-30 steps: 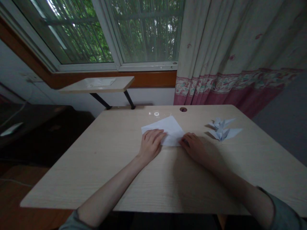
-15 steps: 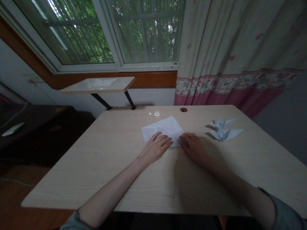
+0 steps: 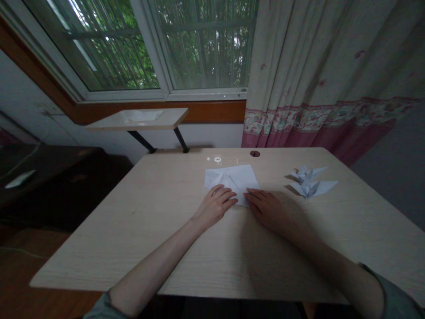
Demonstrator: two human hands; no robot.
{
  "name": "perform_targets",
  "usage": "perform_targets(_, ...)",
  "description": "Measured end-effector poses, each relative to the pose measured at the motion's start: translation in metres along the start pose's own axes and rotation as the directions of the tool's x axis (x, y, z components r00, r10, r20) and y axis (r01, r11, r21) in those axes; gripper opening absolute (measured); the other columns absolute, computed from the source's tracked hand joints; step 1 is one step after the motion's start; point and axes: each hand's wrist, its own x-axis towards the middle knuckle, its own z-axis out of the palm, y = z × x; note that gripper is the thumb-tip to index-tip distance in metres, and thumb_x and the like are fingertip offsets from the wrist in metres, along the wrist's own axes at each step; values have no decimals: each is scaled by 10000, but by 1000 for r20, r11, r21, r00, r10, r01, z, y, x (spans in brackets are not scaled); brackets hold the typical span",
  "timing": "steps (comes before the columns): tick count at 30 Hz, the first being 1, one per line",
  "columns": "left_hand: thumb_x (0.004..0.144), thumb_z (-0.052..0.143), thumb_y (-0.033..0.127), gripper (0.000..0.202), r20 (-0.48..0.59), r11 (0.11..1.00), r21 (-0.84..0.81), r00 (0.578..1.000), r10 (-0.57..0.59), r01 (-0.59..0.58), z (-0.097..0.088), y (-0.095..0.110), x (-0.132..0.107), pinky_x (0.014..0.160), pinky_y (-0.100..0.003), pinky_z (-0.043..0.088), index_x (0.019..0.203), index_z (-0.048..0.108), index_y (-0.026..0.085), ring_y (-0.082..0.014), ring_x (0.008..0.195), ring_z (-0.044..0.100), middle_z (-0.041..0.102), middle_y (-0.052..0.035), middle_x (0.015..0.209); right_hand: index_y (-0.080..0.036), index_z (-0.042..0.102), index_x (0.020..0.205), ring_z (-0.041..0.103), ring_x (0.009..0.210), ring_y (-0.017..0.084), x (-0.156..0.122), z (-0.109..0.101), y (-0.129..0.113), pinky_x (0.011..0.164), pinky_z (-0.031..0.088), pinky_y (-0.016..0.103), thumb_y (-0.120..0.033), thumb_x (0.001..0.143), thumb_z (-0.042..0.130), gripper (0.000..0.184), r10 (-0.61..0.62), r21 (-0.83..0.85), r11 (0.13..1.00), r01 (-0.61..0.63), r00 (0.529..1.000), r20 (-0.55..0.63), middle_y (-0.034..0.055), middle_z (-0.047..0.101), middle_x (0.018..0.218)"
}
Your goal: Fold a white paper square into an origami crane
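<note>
A folded sheet of white paper [image 3: 244,176] lies flat on the pale wooden desk, with crease lines across its middle. My left hand [image 3: 218,202] rests on its lower left part, fingers stretched out and a little apart. At the lower right edge of the paper, my right hand [image 3: 264,206] lies low with its fingers extended onto the sheet. Both hands cover parts of the near edge. To the right of the sheet sit two folded paper cranes, one [image 3: 311,188] nearer to me and one [image 3: 304,173] just behind it.
The desk [image 3: 186,261] has a round cable hole [image 3: 255,153] at its back edge. A small raised shelf [image 3: 109,120] at the back left bears white paper [image 3: 144,116]. Behind are a window [image 3: 202,48] and a curtain [image 3: 282,66]. A dark table [image 3: 49,177] stands at left.
The paper has turned clockwise, so its far edge now runs nearly level. My right hand has shifted slightly left over it, while my left hand has stayed almost in place.
</note>
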Motion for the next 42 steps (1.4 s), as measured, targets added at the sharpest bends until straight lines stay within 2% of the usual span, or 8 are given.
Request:
perform_targets(9,944,562,129,277,26,998,16,998,-64,64,-1,0,-1,903,-373,449,1184,646,237,-234,1114,573,645,-55,1277,-177,676,1204,640,1108,285,-2,-6,-6,964,501,487,-241,954,474,328,-11,-61,998,10,1000,-2,120,672,1273)
perform_targets(13,935,574,126,296,29,997,-3,996,-81,81,1,-1,-2,867,-366,496,1194,655,242,-231,1068,601,656,-62,1250,-179,692,1171,625,1151,274,-3,-3,-5,1005,491,463,-262,953,477,317,-39,-39,999,38,999,-12,115,676,1266)
perform_targets(18,911,577,108,340,48,993,-51,993,-108,110,0,0,-2,916,-379,543,1217,653,234,-231,1107,608,646,-73,1275,-146,679,1205,617,1196,253,-6,3,-6,1040,492,402,-262,946,481,345,-15,53,998,17,1000,-23,136,636,1325)
perform_targets(24,914,549,151,331,33,982,-105,987,-157,159,3,1,-3,957,-394,562,1223,656,202,-243,1171,613,647,-74,1299,-126,663,1220,645,1148,250,-4,-1,-9,1013,519,407,-264,972,460,350,3,84,996,-2,1000,-4,149,664,1276)
perform_targets(31,904,490,146,337,-15,964,-219,988,-157,150,11,-2,-7,1025,-391,531,1169,687,209,-219,1240,596,638,-69,1329,-193,678,1177,677,1066,233,-2,-4,-5,952,551,397,-123,930,455,341,7,112,994,2,997,-78,108,717,1172)
perform_targets(37,857,491,104,369,7,940,-312,990,-140,135,10,-2,-7,1065,-413,499,1128,709,228,-228,1318,533,595,-51,1389,-237,679,1183,653,1066,219,-2,-3,-2,959,540,402,-45,888,448,421,-20,159,987,29,998,-57,71,718,1154)
perform_targets(42,850,495,94,372,13,929,-337,988,-156,151,10,-2,-7,1079,-411,488,1122,714,221,-233,1332,518,592,-57,1392,-207,696,1159,629,1067,210,0,-5,1,943,538,367,-15,887,439,421,-22,225,974,30,999,-38,93,705,1143)
